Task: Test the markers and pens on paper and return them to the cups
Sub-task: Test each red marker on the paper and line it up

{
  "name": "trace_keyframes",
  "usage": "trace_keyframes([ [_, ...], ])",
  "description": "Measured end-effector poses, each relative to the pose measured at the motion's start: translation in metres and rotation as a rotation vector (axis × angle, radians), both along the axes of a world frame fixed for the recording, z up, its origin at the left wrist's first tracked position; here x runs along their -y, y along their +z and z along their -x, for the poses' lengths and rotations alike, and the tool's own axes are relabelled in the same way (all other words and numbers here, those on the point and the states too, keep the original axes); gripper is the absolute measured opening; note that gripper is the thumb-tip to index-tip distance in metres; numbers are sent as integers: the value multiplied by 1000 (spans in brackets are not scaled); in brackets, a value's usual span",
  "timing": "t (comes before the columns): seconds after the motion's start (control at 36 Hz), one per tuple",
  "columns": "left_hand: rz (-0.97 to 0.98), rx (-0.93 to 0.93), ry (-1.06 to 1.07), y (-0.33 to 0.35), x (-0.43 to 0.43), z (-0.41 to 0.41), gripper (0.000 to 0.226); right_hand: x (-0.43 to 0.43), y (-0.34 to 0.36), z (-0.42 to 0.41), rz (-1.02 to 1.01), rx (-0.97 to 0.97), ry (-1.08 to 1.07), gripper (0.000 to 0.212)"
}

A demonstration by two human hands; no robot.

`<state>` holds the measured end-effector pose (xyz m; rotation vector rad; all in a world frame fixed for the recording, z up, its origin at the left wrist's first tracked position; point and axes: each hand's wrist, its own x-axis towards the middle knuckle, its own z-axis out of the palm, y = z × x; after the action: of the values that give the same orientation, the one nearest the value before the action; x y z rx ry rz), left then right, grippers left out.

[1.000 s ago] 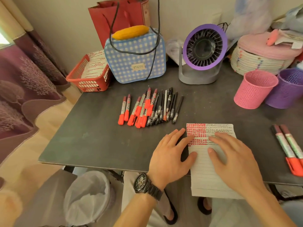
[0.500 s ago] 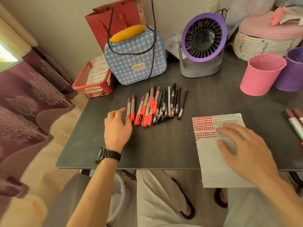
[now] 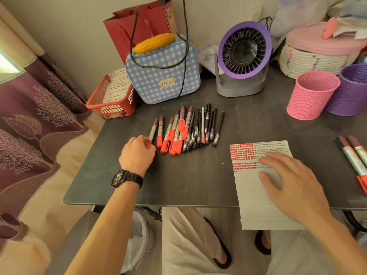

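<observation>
Left hand [image 3: 138, 153] curls its fingers round the red-capped end of the leftmost grey-barrelled marker [image 3: 153, 129] in the row on the dark table [image 3: 198, 185]; right hand [image 3: 292, 181] lies flat, fingers spread, on the lined paper sheet [image 3: 252, 205].

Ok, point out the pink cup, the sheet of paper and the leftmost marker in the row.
pink cup [image 3: 309, 98]: head view, on its mesh side wall.
sheet of paper [image 3: 252, 205]: head view, on the blank lined part.
leftmost marker [image 3: 153, 131]: head view, on its grey barrel.
</observation>
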<state>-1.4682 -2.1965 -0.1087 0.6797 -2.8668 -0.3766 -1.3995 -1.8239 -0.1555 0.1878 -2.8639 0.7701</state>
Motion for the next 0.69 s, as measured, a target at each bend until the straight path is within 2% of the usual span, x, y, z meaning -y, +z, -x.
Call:
trace_keyframes([
  [0.11,-170,-76,69,-1,9,2,31,0,2,-1,-2,15,4,43],
  [0.19,-419,-141,108,-4,19,0,26,0,3,-1,0,20,2,49],
  [0.42,-1014,-443,174,-1,1,-41,20,1,3,-1,55,-17,-25,46],
  [0.56,-1240,-437,16,8,-50,-79,23,3,6,-1,18,-46,-26,45],
  [0.69,-1386,-343,-108,4,-102,-105,31,3,17,-1,-184,-87,6,28],
])
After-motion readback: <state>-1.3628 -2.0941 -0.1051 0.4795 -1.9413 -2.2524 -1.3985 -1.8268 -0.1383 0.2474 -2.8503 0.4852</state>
